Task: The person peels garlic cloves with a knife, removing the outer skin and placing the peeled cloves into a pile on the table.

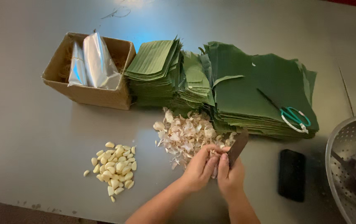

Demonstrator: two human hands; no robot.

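My left hand (199,168) and my right hand (230,176) meet over the grey table (28,124), just below a heap of papery garlic skins (184,135). The left hand's fingers pinch a garlic clove (216,153). In my right hand a knife is gripped, and its dark blade (238,147) points up and away. A pile of peeled pale-yellow garlic cloves (115,167) lies to the left of my hands.
Stacks of cut green banana leaves (236,89) fill the middle back, with green-handled scissors (295,117) on top. A cardboard box (87,93) with silvery bags stands at back left. A black phone (291,174) and a perforated metal colander (346,145) are at right.
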